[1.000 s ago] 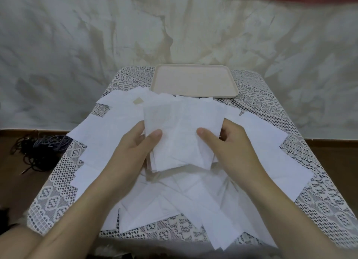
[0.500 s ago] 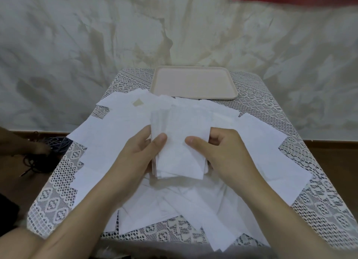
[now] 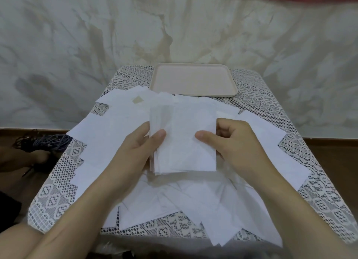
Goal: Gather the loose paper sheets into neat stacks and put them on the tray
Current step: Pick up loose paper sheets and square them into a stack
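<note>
A stack of white paper sheets (image 3: 183, 140) is held upright above the table's middle. My left hand (image 3: 133, 152) grips its left edge, thumb on the front. My right hand (image 3: 238, 146) grips its right edge, thumb on the front and fingers curled behind. Several loose white sheets (image 3: 195, 198) lie spread over the table under and around the stack. The beige tray (image 3: 193, 79) lies at the table's far edge with nothing on it.
A lace tablecloth (image 3: 313, 183) covers the small table, which stands against a pale wall. A bundle of dark cables (image 3: 46, 142) lies on the floor at the left. Part of a person (image 3: 21, 160) shows at the left edge.
Both hands have pressed the stack's sides inward, so it is narrower and more even than a second ago. The hands stay over the table's middle.
</note>
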The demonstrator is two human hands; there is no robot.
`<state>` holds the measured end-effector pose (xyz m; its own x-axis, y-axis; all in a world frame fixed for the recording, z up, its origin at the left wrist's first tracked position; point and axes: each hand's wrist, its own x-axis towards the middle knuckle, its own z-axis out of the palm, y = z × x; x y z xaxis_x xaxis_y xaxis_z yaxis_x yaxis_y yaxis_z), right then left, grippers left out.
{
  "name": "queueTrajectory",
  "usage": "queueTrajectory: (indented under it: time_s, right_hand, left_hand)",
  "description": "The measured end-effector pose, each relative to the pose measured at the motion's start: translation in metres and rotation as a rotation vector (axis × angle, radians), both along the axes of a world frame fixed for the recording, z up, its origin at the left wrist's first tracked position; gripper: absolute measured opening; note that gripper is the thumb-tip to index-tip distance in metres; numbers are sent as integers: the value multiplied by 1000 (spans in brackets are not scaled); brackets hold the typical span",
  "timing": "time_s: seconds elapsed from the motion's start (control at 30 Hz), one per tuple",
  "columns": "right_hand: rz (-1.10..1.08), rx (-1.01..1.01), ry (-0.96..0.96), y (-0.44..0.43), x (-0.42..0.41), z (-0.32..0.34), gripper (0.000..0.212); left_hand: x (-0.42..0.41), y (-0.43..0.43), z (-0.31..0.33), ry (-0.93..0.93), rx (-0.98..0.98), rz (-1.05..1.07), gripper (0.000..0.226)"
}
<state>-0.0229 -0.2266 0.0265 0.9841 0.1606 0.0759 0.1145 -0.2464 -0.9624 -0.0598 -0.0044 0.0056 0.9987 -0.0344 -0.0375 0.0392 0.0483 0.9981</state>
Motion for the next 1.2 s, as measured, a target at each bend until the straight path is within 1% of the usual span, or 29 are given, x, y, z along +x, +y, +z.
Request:
queueTrajectory:
  time_s: [0.13,0.2,0.27,0.33,0.4,0.47,0.53,0.6,0.67,0.77,0.87,0.9,1.0,1.2]
  right_hand:
    - [1,-78,-3,8,0,-1,56]
    - [4,-107,0,11,0,-3,53]
    - [-10,-131,-9,13,0,-5,52]
    - [-65,-144,-25,13,-1,-7,45]
    - [-100,-127,-8,11,-1,-7,31]
    - [-45,-90,87,9,-1,-6,27]
    - [62,-38,171,9,-2,-6,22]
    - [123,-20,184,10,-3,-9,23]
    - [124,-9,184,12,-4,-12,27]
    - [127,-11,172,14,-4,-13,22]
    - [144,-93,130,13,-1,-13,8]
    - [118,-130,111,10,1,-13,8]
    - [-10,-295,60,-3,8,-16,15]
    - [-103,-520,13,-11,9,-14,6]
  left_hand:
    - [-2,-5,3,-2,-8,-38,22]
    - [-2,-6,4,-2,-2,-48,28]
    - [-2,-6,4,3,0,-40,28]
    - [-2,-5,4,-6,3,-18,27]
    - [-1,-4,4,-19,-5,14,28]
    - [-1,-3,4,-19,-11,24,29]
    - [-2,-3,3,-5,-16,21,31]
    - [-3,-5,1,11,-21,4,35]
    - [-4,-7,1,0,-4,-17,37]
    - [-4,-8,0,-19,65,15,36]
    - [-1,-4,0,-27,119,111,24]
    - [0,-1,0,-22,112,156,20]
    - [3,9,4,14,38,245,17]
    - [5,19,2,21,34,207,21]
